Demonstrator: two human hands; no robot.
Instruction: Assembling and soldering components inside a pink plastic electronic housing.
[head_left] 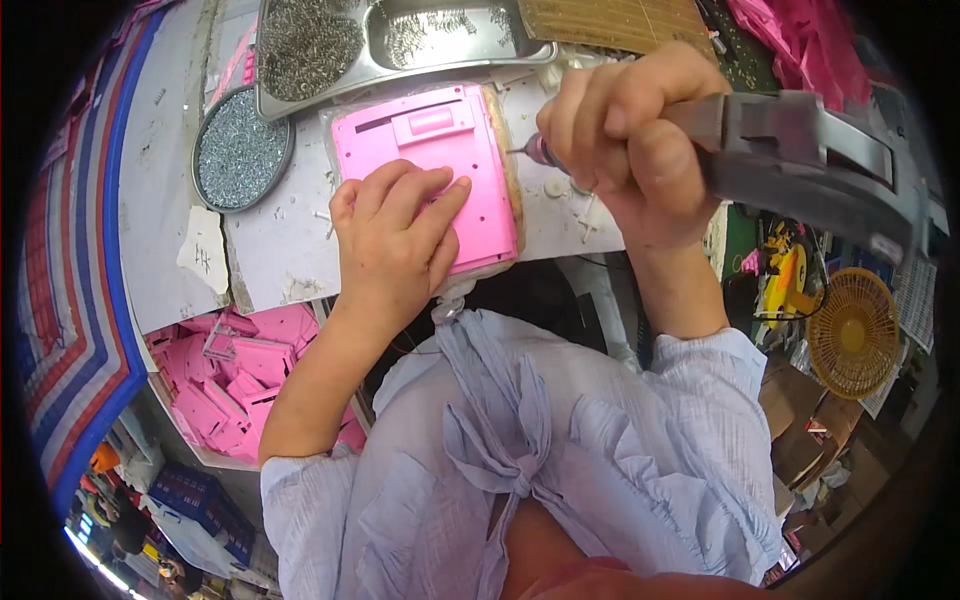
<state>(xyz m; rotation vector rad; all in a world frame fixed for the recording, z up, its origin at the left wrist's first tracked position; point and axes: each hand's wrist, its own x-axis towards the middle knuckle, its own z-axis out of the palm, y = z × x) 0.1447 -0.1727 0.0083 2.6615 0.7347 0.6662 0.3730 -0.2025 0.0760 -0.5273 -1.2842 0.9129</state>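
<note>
Upper centre: left hand [395,232] splayed, open, on pink plastic casing [488,205]; right hand [640,135] grips electric screwdriver [810,165]. Dark holes look unfilled; completed fastenings indiscernible.

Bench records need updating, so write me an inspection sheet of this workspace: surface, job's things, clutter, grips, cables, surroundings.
Surface: white table, with visible marks.
Job's things: pink plastic case lying flat; dark power screwdriver with its bit at the case's right side, contact unclear; metal tray and round dish, both holding small metal parts.
Clutter: torn white piece left of the case; small white bits to its right.
Grips: left grip rests on the case, fingers spread; right grip is wrapped around the screwdriver.
Cables: thin dark cord near the fan; its ends cannot be traced.
Surroundings: box of pink parts lower left, striped sheet left, yellow fan right.
</note>
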